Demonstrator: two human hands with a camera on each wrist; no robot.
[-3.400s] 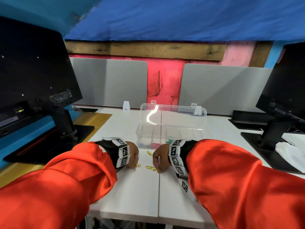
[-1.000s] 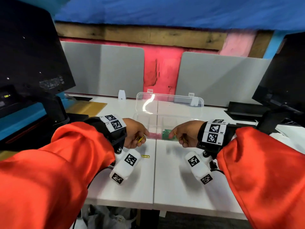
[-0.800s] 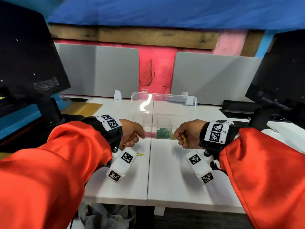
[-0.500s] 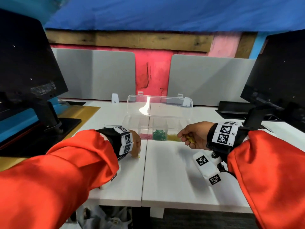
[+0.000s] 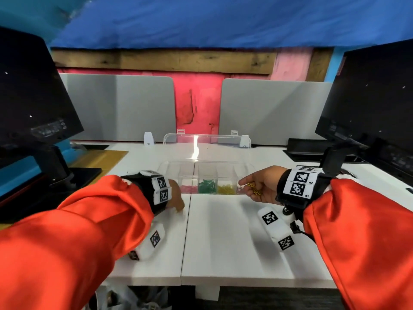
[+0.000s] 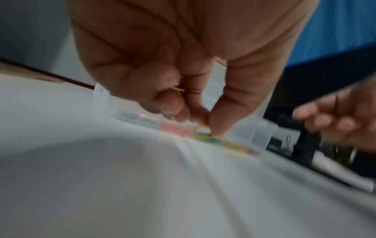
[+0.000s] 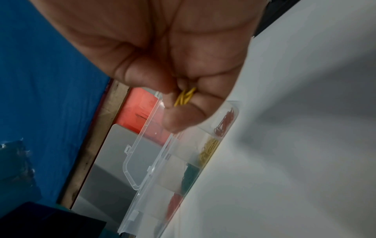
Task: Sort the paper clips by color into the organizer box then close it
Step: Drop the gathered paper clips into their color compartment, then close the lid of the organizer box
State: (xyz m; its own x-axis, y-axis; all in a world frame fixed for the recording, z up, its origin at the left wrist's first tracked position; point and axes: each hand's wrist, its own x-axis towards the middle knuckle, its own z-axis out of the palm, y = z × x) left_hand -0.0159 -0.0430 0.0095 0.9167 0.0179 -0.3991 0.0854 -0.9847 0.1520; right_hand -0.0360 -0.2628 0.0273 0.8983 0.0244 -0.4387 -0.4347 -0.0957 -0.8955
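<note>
The clear organizer box (image 5: 245,173) stands open on the white desk, its lid (image 5: 207,146) upright behind it. Pink (image 5: 188,188), green (image 5: 207,186), yellow (image 5: 226,189) and dark red clips (image 7: 225,120) lie in separate compartments. My left hand (image 5: 180,210) is down on the desk in front of the box's left end. In the left wrist view its fingertips pinch a loose yellow clip (image 6: 201,132) on the desk, and another yellow clip (image 6: 179,90) is tucked in its curled fingers. My right hand (image 5: 243,183) hovers at the box's right end, holding yellow clips (image 7: 185,96).
A dark monitor (image 5: 33,104) on a stand is at the left, another monitor (image 5: 375,108) at the right. Grey divider panels (image 5: 120,108) run along the back of the desk. A seam (image 5: 186,231) splits the white desk top.
My left hand has dropped from beside the box to the desk, onto the loose yellow clip. My right hand has drifted right toward the box's right end, still holding yellow clips.
</note>
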